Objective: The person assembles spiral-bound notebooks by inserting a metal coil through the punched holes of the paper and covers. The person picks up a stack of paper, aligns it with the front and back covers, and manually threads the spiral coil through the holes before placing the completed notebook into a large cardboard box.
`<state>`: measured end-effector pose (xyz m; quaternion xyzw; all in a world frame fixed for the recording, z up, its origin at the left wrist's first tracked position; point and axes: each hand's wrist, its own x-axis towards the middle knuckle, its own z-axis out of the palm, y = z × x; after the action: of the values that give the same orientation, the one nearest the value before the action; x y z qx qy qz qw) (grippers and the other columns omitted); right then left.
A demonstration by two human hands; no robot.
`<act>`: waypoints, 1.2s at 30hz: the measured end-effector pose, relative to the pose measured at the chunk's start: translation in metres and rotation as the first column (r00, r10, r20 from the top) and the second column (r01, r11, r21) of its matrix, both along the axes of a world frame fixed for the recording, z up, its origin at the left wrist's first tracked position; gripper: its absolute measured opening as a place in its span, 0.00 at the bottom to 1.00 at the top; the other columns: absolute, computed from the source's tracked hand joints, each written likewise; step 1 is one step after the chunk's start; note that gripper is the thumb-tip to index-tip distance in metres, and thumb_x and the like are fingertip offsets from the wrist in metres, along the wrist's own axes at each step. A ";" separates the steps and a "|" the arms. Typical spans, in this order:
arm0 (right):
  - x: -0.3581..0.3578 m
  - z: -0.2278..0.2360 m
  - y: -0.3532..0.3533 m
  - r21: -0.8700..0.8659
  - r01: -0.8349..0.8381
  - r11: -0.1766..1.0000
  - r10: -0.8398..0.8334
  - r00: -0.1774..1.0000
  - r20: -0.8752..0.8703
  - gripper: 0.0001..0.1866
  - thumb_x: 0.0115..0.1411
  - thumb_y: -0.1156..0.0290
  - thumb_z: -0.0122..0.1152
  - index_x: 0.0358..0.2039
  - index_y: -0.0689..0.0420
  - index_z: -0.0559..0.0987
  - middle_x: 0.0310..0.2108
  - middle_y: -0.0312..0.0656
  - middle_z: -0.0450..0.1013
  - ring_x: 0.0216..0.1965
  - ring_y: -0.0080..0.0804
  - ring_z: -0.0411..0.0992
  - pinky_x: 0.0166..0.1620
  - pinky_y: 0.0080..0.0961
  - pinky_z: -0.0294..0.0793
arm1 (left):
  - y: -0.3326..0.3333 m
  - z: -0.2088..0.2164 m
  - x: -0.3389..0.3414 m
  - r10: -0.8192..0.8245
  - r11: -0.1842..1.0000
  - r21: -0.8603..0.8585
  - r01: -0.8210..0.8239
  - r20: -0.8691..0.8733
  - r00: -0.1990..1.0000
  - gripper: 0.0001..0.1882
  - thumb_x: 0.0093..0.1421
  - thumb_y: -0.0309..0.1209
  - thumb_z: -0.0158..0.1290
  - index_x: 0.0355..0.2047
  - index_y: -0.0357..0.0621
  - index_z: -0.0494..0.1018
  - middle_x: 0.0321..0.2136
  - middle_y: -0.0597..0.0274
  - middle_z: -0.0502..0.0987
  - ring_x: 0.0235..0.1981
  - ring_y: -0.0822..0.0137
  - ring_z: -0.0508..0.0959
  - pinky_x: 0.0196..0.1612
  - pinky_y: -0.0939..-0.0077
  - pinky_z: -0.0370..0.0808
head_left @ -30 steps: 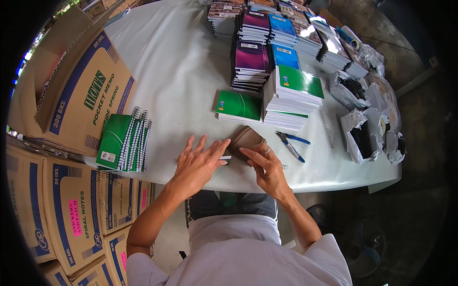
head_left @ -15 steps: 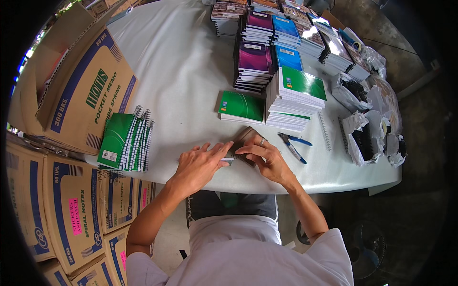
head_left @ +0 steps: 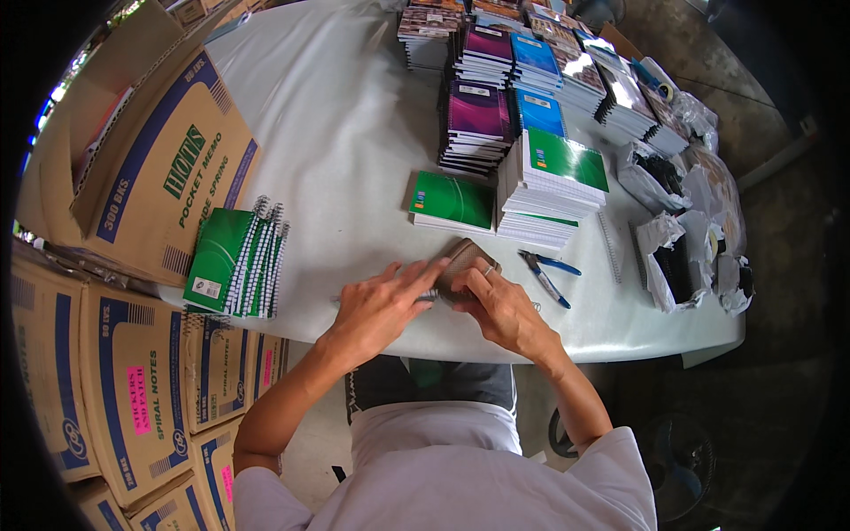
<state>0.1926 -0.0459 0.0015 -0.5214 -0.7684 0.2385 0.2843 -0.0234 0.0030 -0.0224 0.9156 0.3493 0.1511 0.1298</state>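
Note:
My left hand point(head_left: 376, 305) lies flat near the table's front edge, fingers stretched out over a thin item whose small edge point(head_left: 427, 295) shows by the fingertips. What it is stays mostly hidden. My right hand point(head_left: 500, 308), with a ring on one finger, is closed, its fingers curled together beside the left fingertips; anything in them is hidden. Just beyond both hands rests a brown, textured block point(head_left: 469, 256), partly covered by the right fingers. Blue-handled cutting pliers point(head_left: 547, 274) lie to the right of my right hand.
Spiral-bound green notebooks point(head_left: 232, 261) stand at left beside a large carton point(head_left: 173, 168). Ahead are a low green-covered stack point(head_left: 452, 200), a taller one point(head_left: 553, 190) and purple notebooks point(head_left: 476, 111). Bags of black coils point(head_left: 675, 265) sit at right, near a loose coil point(head_left: 609, 246).
My right hand has shifted slightly down and right, its fingers curling closer together. My left hand stays over the same spot, fingers slightly moved. The view has shifted slightly.

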 end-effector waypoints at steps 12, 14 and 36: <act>0.031 -0.035 0.013 -0.053 0.023 0.998 -0.008 0.962 0.275 0.24 0.51 0.61 0.73 0.46 0.57 0.76 0.63 0.63 0.61 0.61 0.62 0.64 0.63 0.43 0.65 | -0.006 -0.004 -0.011 0.030 0.991 0.135 -0.018 -0.083 0.996 0.38 0.59 0.48 0.57 0.69 0.63 0.57 0.51 0.61 0.79 0.45 0.53 0.82 0.34 0.55 0.81; 0.035 -0.029 0.023 -0.041 -0.031 0.999 0.041 0.958 0.285 0.24 0.51 0.65 0.72 0.47 0.57 0.76 0.62 0.62 0.63 0.60 0.62 0.65 0.63 0.43 0.66 | -0.004 -0.009 -0.017 0.082 0.987 0.143 -0.068 -0.092 0.992 0.42 0.58 0.50 0.57 0.70 0.62 0.54 0.48 0.57 0.80 0.42 0.50 0.82 0.34 0.55 0.81; 0.036 -0.022 0.072 -0.371 -0.578 0.727 0.242 0.721 -0.649 0.22 0.59 0.62 0.66 0.50 0.62 0.82 0.56 0.52 0.73 0.58 0.44 0.71 0.61 0.37 0.67 | 0.021 0.016 -0.022 0.116 0.964 -0.204 -0.167 -0.241 0.964 0.52 0.54 0.52 0.62 0.73 0.58 0.45 0.48 0.47 0.79 0.39 0.45 0.81 0.38 0.55 0.79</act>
<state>0.2286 0.0265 -0.0201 -0.2932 -0.6473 0.6497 0.2700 -0.0451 0.0237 -0.0066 0.8789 0.4417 0.0145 0.1798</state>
